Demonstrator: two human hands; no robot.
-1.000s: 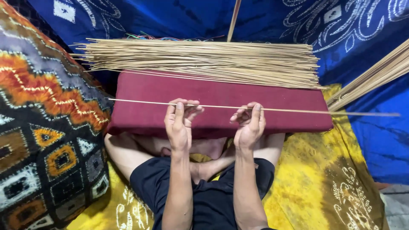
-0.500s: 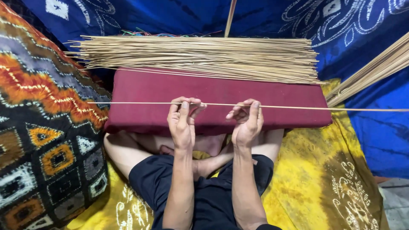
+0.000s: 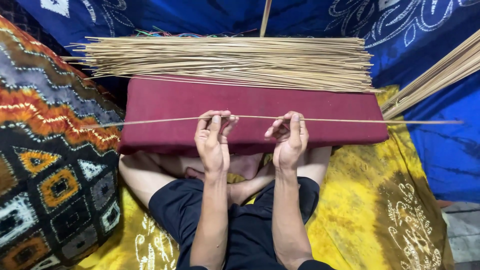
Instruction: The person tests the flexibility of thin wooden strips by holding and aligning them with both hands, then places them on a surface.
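Head view: left hand (image 3: 212, 142) and right hand (image 3: 289, 140) each pinching one thin bamboo stick (image 3: 350, 120) in a closed grip, held level just above a maroon cushion (image 3: 165, 107). Beyond the grip, a heap of sticks (image 3: 230, 60) across the cushion's far edge. Below, crossed legs on yellow cloth (image 3: 370, 200).

Ahead of my left hand (image 3: 212, 142) and right hand (image 3: 288, 141) the maroon cushion (image 3: 165, 107) lies bare, open room up to the heap of thin sticks (image 3: 230, 60) walling its far edge. The patterned pillow (image 3: 45, 165) crowds my left side. On the right, the yellow cloth (image 3: 380, 200) lies open, with slanted sticks (image 3: 435, 75) barring the upper corner.
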